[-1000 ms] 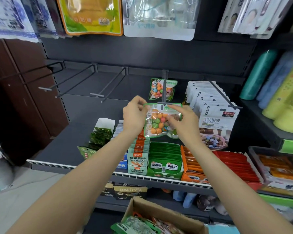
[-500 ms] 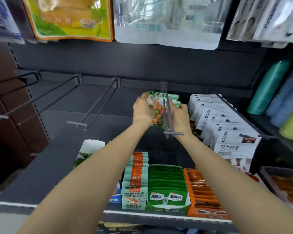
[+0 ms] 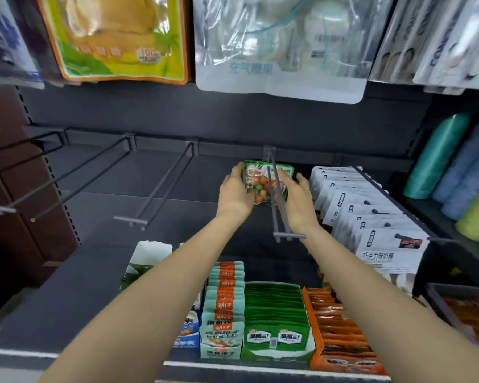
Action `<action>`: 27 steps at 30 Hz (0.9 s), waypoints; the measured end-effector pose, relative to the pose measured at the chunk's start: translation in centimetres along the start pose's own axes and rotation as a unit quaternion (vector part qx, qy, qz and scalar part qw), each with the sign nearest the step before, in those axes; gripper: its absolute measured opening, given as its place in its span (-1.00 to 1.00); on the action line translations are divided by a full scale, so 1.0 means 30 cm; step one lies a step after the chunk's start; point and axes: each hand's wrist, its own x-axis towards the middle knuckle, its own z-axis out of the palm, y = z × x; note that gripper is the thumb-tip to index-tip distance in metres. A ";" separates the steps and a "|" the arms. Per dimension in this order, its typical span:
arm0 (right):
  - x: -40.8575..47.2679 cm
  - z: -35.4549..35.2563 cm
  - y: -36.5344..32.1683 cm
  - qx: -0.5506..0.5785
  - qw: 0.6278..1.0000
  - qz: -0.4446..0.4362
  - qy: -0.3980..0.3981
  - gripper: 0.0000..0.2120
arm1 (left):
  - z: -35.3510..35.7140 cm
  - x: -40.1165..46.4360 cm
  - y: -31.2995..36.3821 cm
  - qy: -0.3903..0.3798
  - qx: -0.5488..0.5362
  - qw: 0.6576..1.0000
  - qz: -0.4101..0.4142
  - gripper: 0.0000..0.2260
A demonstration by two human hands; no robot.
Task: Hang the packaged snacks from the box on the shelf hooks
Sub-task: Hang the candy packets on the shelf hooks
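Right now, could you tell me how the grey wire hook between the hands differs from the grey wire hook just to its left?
The grey wire hook between the hands carries a green-topped clear candy packet near the back wall; the grey wire hook to its left carries nothing. The left hand and right hand flank the first; nobody touches the second. Both are double-wire prongs with a front crossbar, on the same rail.

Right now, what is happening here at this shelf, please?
A person is stocking a shop shelf. Both hands, the left hand and the right hand, are on a bag of colourful candy that is threaded on a metal hook, far back near the wall. The hooks to the left are bare. White packets fill the hook on the right, and boxes of snacks stand below.
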 end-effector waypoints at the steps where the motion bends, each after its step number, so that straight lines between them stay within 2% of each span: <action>1: -0.029 -0.009 0.006 -0.009 1.000 -0.007 0.002 -0.54 | -0.010 -0.031 0.005 0.009 -0.014 1.000 0.000 -0.54; 5: -0.232 -0.048 0.017 -0.005 0.999 -0.002 -0.046 -0.61 | -0.048 -0.236 0.011 -0.007 -0.041 0.999 -0.001 -0.78; 8: -0.434 -0.099 0.017 0.033 0.996 0.020 -0.076 -0.77 | -0.058 -0.447 -0.020 -0.064 -0.079 0.995 -0.018 -0.88; 11: -0.643 -0.136 0.049 0.035 0.993 0.021 -0.115 -0.82 | -0.065 -0.663 -0.075 -0.095 -0.080 0.992 -0.035 -0.92; 14: -0.836 -0.135 0.101 0.010 0.986 0.042 -0.158 -0.84 | -0.059 -0.860 -0.149 -0.120 -0.052 0.989 -0.066 -0.90; 16: -0.943 -0.103 0.145 0.004 0.979 0.073 -0.191 -0.83 | -0.045 -0.963 -0.215 -0.143 0.011 0.987 -0.068 -0.90; 19: -1.074 -0.037 0.198 -0.025 0.965 0.109 -0.238 -0.80 | -0.030 -1.077 -0.312 -0.201 0.113 0.970 -0.073 -0.88; 21: -1.140 0.006 0.231 -0.063 0.948 0.118 -0.289 -0.74 | -0.031 -1.127 -0.371 -0.255 0.134 0.955 -0.071 -0.84; 24: -1.213 0.052 0.276 -0.104 0.914 0.138 -0.368 -0.61 | -0.052 -1.176 -0.440 -0.356 0.151 0.920 -0.063 -0.62; 27: -1.254 0.088 0.312 -0.134 0.900 0.160 -0.382 -0.60 | -0.077 -1.208 -0.481 -0.420 0.146 0.895 -0.043 -0.50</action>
